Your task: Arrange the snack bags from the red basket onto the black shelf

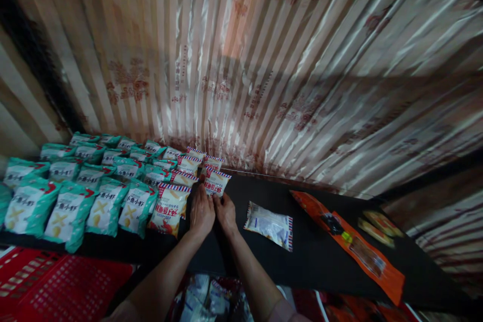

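Both my hands are at a small white and orange snack bag (216,181) with striped ends and red lettering. My left hand (203,211) has its fingers closed at the bag's left lower edge. At the lower right edge, my right hand (226,215) pinches the same bag; part of its grip is hidden. Left of my hands, matching snack bags (168,211) lean in a row running back to the wall. A further striped-end bag (268,224) lies back side up on the black shelf (211,256), right of my right hand.
Several teal snack bags (71,209) stand in rows at the left. A long orange packet (352,244) and small yellowish packs (379,226) lie on the right. Below the shelf are a red basket (68,282) and a container of bags (211,297). Striped plastic sheeting (241,60) forms the back.
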Available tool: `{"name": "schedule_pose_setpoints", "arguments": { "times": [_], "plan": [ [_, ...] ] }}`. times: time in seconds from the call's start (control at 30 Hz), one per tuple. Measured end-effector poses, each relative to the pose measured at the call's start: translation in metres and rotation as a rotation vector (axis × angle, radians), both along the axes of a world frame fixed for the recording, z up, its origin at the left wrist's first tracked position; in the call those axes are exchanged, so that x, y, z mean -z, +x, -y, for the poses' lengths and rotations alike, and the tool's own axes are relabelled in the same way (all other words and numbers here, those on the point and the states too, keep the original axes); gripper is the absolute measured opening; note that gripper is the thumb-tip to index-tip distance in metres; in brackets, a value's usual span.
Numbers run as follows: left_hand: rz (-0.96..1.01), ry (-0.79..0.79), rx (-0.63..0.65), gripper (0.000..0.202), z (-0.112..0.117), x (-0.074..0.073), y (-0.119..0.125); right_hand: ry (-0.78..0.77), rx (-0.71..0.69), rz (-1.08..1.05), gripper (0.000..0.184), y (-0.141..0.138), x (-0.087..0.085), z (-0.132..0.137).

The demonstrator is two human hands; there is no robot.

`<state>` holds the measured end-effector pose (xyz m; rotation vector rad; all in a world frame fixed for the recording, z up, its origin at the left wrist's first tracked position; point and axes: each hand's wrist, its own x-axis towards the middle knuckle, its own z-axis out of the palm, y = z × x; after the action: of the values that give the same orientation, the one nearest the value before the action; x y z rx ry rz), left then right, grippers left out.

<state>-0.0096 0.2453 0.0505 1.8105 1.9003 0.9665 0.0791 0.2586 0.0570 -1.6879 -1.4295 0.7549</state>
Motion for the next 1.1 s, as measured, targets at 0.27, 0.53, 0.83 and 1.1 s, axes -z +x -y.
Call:
{"name": "schedule_pose_setpoints", "arguments": {
  "times": [0.27, 0.53, 0.83, 1.1],
  "plan": [
    [-0.081, 0.145, -0.062, 0.051, 0.006, 0.006, 0.010, 0.068, -0.016, 0.009, 0.034, 0.000, 0.002, -0.012],
    [-0.173, 0.142, -0.073, 0.048, 0.006, 0.008, 0.010, 0.050, 0.005, -0.028, 0.029, -0.007, 0.001, -0.019],
    [-0.188, 0.156, -0.038, 0.049, 0.004, 0.009, 0.007, 0.076, 0.102, -0.027, 0.037, -0.013, -0.005, -0.026],
    [-0.193, 0.172, -0.060, 0.051, 0.005, 0.009, 0.005, 0.121, 0.002, 0.079, 0.029, -0.011, 0.005, -0.030]
  ]
}}
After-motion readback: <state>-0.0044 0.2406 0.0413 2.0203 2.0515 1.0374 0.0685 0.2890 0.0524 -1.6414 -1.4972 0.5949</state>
